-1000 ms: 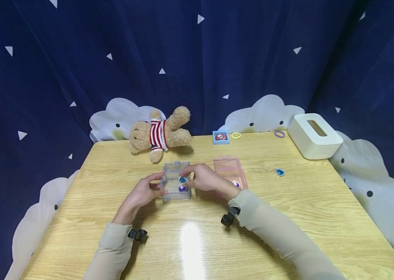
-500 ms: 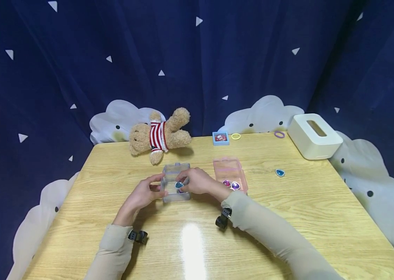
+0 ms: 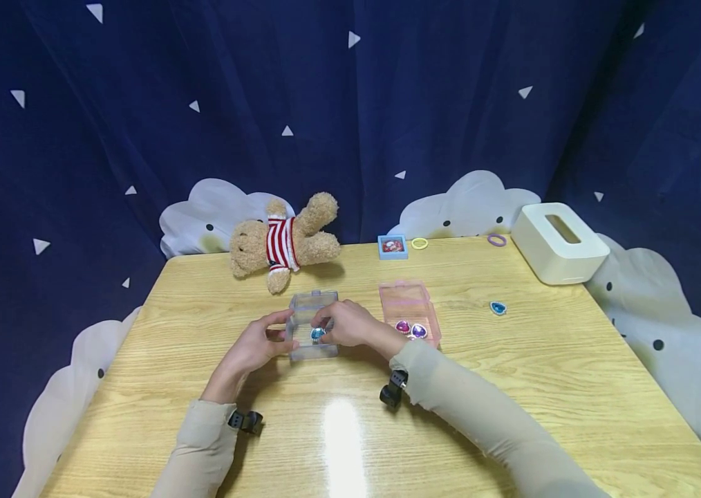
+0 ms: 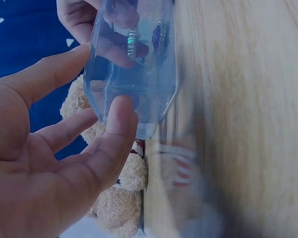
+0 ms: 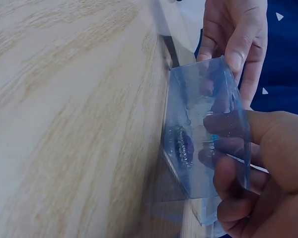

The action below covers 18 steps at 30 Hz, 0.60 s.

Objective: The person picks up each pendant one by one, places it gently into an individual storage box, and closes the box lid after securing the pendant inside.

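Note:
A clear bluish plastic box (image 3: 310, 352) lies open on the table, lid part toward the back. My left hand (image 3: 256, 341) holds its left end, with thumb and fingertips on the wall. Inside the box, my right hand (image 3: 350, 323) pinches a blue gem (image 3: 316, 334) with a silvery rim. Through the box wall in the right wrist view, a purple gem (image 5: 187, 148) rests on the bottom, below the pinched one. To the right lies an open pink box (image 3: 408, 296). It contains a pink gem (image 3: 403, 326) and a purple gem, partly bordered by my right forearm.
Another blue gem (image 3: 498, 308) lies on the table (image 3: 549, 373) to the right. Along the back edge are a teddy bear (image 3: 282, 242), a small blue frame (image 3: 393, 247), a yellow ring (image 3: 419, 243), a purple ring (image 3: 496, 240) and a white tissue box (image 3: 561, 243).
My right hand has moved slightly left and lowered the blue gem into the clear box, over the purple one. More of the pink box's gems show. My left hand stays put.

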Tool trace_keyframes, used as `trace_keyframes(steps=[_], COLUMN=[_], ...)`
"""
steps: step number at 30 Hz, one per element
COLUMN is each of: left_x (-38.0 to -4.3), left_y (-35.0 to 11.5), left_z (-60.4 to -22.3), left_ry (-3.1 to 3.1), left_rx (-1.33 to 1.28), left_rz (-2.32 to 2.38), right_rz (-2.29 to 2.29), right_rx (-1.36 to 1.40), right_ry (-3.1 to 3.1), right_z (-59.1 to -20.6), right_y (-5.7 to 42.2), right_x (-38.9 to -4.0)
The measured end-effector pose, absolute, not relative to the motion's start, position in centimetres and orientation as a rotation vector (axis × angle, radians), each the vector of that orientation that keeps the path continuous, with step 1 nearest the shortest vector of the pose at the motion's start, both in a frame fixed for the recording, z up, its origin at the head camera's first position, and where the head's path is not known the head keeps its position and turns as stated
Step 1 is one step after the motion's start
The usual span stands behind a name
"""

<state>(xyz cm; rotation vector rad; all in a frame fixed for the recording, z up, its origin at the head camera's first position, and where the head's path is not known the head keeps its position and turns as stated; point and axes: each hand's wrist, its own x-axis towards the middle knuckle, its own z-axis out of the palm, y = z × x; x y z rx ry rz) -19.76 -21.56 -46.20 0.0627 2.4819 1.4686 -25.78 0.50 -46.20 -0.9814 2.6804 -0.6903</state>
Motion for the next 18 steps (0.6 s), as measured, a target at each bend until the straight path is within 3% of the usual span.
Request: trace_keyframes(steps=[18], left_x=[-19.7], left_y=[-21.3], left_z=[-46.2], left_ry=[2.444], left_rx=[0.044], left_rz=[1.515], right_rz=[-0.833], right_rx=[-0.989], right_ry=[2.628], right_z=[-45.7], right_y=[1.6], right_x=[-26.0])
